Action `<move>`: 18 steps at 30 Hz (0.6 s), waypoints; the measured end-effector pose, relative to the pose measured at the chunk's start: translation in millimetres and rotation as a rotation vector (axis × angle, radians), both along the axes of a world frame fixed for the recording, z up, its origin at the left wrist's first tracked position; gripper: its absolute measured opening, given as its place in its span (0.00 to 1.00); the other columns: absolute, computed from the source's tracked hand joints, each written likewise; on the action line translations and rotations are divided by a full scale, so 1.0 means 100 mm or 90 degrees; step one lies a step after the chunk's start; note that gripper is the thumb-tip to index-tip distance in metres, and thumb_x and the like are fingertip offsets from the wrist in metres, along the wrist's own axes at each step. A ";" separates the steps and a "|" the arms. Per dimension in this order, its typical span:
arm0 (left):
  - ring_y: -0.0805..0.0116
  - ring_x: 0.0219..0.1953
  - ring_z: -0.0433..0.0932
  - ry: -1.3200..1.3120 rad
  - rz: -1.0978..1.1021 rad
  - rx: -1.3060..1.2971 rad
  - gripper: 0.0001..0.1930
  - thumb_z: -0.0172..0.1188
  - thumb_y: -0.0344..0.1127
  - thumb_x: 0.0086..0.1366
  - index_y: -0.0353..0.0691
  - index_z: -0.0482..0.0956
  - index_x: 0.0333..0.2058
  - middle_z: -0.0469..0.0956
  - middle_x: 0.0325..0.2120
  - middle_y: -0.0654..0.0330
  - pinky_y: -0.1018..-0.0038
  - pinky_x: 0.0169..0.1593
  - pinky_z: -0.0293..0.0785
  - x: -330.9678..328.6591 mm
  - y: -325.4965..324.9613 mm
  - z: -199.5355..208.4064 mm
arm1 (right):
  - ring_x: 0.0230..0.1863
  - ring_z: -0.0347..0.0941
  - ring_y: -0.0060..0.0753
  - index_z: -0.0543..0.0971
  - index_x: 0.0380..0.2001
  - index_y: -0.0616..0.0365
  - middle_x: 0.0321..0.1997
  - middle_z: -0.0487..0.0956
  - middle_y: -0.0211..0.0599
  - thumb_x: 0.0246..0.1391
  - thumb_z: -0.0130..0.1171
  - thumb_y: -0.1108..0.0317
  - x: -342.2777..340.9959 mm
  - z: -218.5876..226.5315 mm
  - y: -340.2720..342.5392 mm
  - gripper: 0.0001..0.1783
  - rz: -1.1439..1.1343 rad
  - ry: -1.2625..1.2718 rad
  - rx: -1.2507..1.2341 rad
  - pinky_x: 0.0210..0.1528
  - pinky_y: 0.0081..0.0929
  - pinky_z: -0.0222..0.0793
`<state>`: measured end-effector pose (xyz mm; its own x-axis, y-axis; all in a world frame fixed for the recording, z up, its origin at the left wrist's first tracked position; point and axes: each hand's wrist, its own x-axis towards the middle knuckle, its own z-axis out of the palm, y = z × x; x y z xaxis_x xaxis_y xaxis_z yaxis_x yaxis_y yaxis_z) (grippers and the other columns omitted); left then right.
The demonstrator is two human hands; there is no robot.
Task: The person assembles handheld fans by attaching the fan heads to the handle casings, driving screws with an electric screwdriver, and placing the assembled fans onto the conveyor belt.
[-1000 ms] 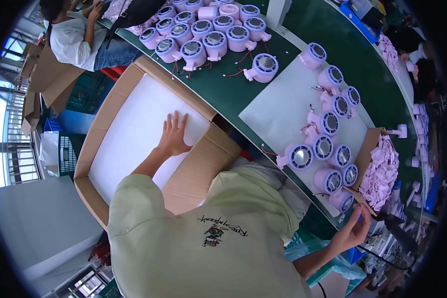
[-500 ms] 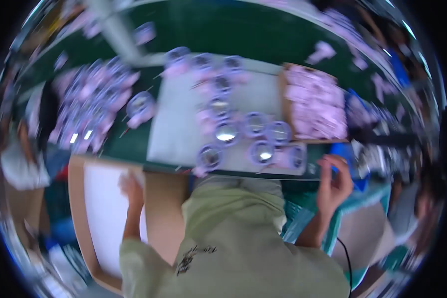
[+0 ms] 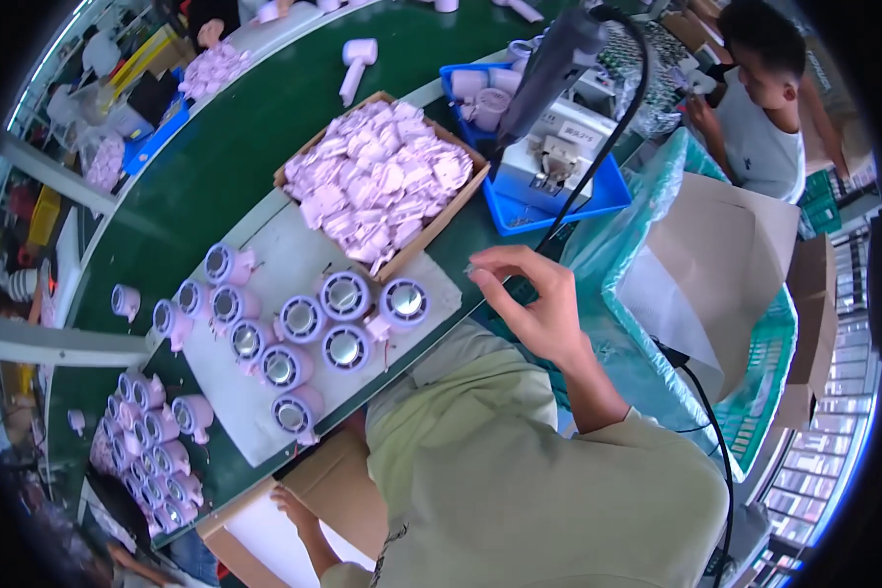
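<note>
My right hand (image 3: 544, 306) is raised just past the table's front edge. Its thumb and forefinger press together on a tiny greyish piece (image 3: 471, 269) too small to make out. My left hand (image 3: 296, 512) hangs low beside a cardboard box with a white inside (image 3: 268, 532); its fingers are stretched out and nothing shows in them. Several round lilac housings (image 3: 346, 347) with silvery discs stand on a grey mat (image 3: 216, 377) before me. Behind them, an open carton (image 3: 429, 230) is heaped with flat lilac plastic pieces (image 3: 387, 171).
A dark powered screwdriver (image 3: 554, 73) hangs over a white machine (image 3: 551, 147) in a blue tray (image 3: 519, 218). On the right stands a green crate (image 3: 759, 402) with a teal plastic liner. More lilac housings (image 3: 152, 441) crowd the left. A co-worker (image 3: 764, 127) sits at the far right.
My view has swung to the right, bringing the screwdriver, blue tray and crate into fuller sight. My right hand stays raised by the table edge; my left stays low by the cardboard box.
</note>
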<state>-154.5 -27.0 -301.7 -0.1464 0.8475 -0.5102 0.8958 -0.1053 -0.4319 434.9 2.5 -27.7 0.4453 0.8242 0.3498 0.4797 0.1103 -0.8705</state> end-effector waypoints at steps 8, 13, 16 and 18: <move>0.51 0.48 0.75 -0.465 0.236 0.180 0.27 0.51 0.51 0.66 0.28 0.72 0.49 0.76 0.41 0.41 0.66 0.46 0.73 0.04 0.08 0.86 | 0.49 0.73 0.42 0.72 0.52 0.56 0.50 0.73 0.43 0.47 0.66 0.67 -0.32 -0.08 0.34 0.27 0.192 -0.223 -0.083 0.48 0.34 0.71; 0.67 0.31 0.79 -0.498 0.255 0.306 0.17 0.58 0.46 0.64 0.34 0.79 0.36 0.78 0.23 0.53 0.74 0.34 0.73 0.20 0.07 2.45 | 0.52 0.70 0.46 0.73 0.51 0.55 0.51 0.71 0.43 0.43 0.69 0.70 -0.42 -0.15 0.37 0.29 0.260 -0.178 -0.094 0.53 0.35 0.67; 0.70 0.31 0.79 -0.640 0.231 0.438 0.13 0.59 0.37 0.63 0.32 0.78 0.40 0.79 0.28 0.53 0.76 0.36 0.73 0.78 0.23 3.16 | 0.51 0.70 0.43 0.74 0.50 0.56 0.52 0.71 0.43 0.39 0.69 0.76 -0.38 -0.07 0.26 0.30 0.214 -0.144 -0.063 0.52 0.32 0.67; 0.70 0.32 0.79 -0.754 0.232 0.446 0.15 0.60 0.36 0.63 0.31 0.76 0.43 0.79 0.30 0.53 0.76 0.37 0.73 0.89 0.33 3.20 | 0.52 0.69 0.43 0.73 0.50 0.57 0.52 0.71 0.43 0.39 0.68 0.77 -0.28 -0.02 0.21 0.30 0.204 -0.180 -0.037 0.53 0.32 0.67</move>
<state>-65.6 6.3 18.0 -0.1966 0.9803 0.0188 0.6896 0.1246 0.7134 406.7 23.3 -30.0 0.0570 0.9270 0.3707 0.6498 0.2474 -0.7187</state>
